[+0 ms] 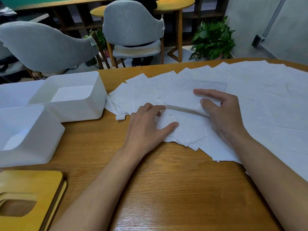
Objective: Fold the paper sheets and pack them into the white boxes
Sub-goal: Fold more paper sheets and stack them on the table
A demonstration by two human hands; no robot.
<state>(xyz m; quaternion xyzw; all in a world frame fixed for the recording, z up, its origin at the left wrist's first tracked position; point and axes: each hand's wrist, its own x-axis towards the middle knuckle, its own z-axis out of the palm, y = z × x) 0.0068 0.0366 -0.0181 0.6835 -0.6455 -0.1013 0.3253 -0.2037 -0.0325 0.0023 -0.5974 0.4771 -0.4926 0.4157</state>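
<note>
A person's two bare hands work over a fan of white sheets (266, 100) that covers the right side and far edge of a wooden table (166, 180). The right hand (223, 114) pinches a folded sheet (181, 97) between thumb (205, 102) and forefinger at the sheet's right end. The fold's near edge is raised a little off the pile and shows several layers. The left hand (146, 127) lies on the loose sheets just beside it, fingers spread and fairly straight. Its fingertips (162, 107) touch the fold's near-left corner and its thumb presses flat on the paper below. The folded sheet sits on top of the fan, near the middle of the table.

Three white boxes stand open along the left edge, well apart from the hands. The middle box (86, 109) touches the left tip of the fan, the near box (33, 147) stands in front of it, and a third box (16, 90) is cut off by the frame. What lies in them cannot be told from their white floors.

Yellow wooden lids (33, 185) with a cut-out slot are stacked at the near-left corner. Beyond the far edge stand two grey chairs (131, 22) and a potted plant (213, 39).
</note>
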